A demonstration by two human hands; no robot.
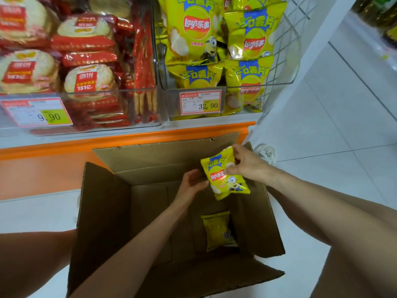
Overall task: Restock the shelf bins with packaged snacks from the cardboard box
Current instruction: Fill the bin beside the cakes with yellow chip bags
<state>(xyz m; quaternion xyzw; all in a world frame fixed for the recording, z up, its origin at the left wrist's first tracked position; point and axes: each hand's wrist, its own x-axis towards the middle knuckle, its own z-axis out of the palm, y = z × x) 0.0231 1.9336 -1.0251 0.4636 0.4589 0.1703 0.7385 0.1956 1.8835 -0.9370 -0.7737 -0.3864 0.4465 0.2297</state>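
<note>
One chip bag (233,187) in right hand (247,163), left hand (191,183) maybe on it; box (103,203) on white tiles (343,130).

Bare left hand (190,184) and right hand (247,164) on bare forearms (139,244), bare legs (356,274) below.

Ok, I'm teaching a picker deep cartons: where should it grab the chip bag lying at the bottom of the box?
Pinch the crimped top seam of the chip bag, reaching straight down through the open top of the cardboard box. It lies back side up on the floor between tall walls, so only the top is free, and its puffed middle would likely slip.
</note>
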